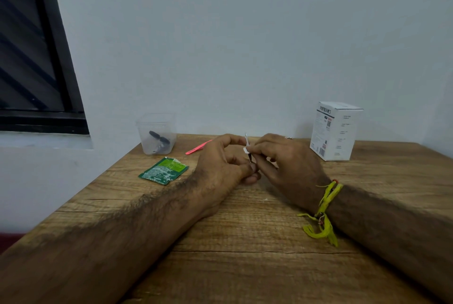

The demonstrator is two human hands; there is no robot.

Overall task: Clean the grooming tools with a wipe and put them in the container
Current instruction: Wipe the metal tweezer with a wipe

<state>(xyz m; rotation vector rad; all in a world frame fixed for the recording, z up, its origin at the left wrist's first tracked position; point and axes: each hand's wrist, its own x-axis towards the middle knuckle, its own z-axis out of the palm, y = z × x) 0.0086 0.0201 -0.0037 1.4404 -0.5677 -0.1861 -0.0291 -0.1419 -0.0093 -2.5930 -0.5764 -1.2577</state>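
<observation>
Both forearms are laid on the wooden table (pixel 245 267), a yellow thread bracelet (pixel 324 208) being tied at the right wrist. A slim metal grooming tool (pixel 248 150) is held upright between the hands: its lower end is pinched by the curled fingers of the left hand (pixel 224 166), while a small white wipe (pixel 245 149) is pressed round its shaft by the fingertips of the right hand (pixel 282 159). Left of the hands, a torn green sachet (pixel 163 171) is seen; beyond it stands a clear plastic container (pixel 157 133) holding dark tools. A pink tool (pixel 197 148) lies between container and hands. A white carton (pixel 334 130) stands to the right of the hands.
</observation>
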